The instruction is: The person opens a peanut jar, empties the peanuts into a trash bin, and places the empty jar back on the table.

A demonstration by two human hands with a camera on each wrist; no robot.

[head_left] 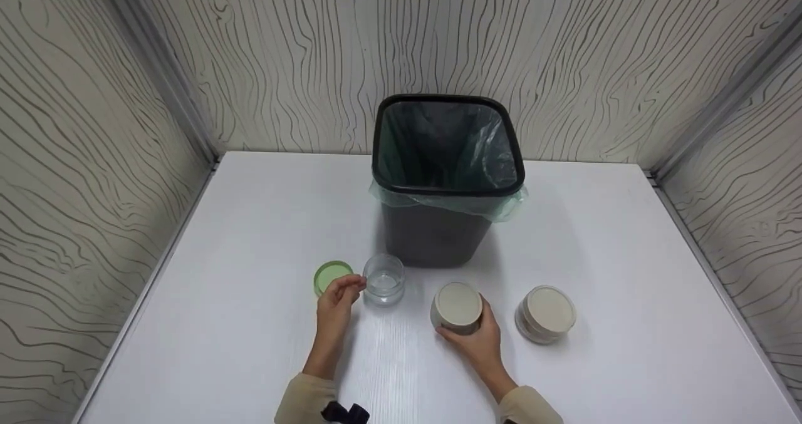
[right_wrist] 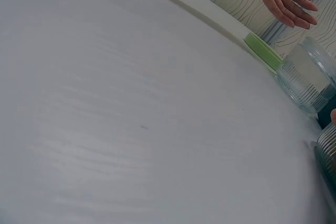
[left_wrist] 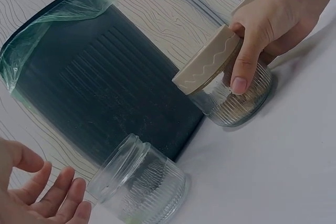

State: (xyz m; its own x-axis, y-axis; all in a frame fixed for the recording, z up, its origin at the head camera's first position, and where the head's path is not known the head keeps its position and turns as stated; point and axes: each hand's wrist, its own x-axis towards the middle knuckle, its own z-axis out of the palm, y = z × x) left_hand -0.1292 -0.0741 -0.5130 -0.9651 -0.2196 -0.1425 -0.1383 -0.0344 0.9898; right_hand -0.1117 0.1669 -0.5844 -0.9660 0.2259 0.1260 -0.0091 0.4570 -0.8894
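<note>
My right hand [head_left: 481, 342] grips the side of a ribbed glass jar [left_wrist: 239, 107] that has a cream lid [head_left: 459, 304] with a wavy pattern. Something brownish lies inside this jar, which stands on the table. To its left is a clear glass jar [head_left: 384, 284] without a lid, its ribbed wall showing in the left wrist view. My left hand [head_left: 338, 305] hovers beside that jar with relaxed, slightly bent fingers and nothing in them. Beyond the left hand lies a round green lid [head_left: 331, 274], partly covered by the fingers in the head view.
A dark bin [head_left: 432, 236] lined with a thin green bag [head_left: 501, 208] stands just behind the jars. Right of my right hand is another jar with a cream lid [head_left: 550, 310]. The white table [head_left: 626, 349] is bordered by wood-patterned walls [head_left: 282, 67].
</note>
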